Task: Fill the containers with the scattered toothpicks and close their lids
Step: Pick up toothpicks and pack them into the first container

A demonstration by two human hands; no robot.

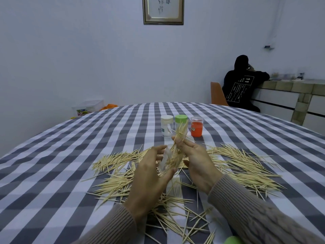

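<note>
Above a checked tabletop strewn with loose toothpicks, the left hand curls round a clear container, tilted, while the right hand pinches a bundle of toothpicks whose lower ends sit inside its mouth. Light, stiff and sharp-tipped, the sticks likely splay or slip unless pinched mid-length; the smooth plastic wall wants a firm wrap. Three more containers stand behind, just apart
</note>
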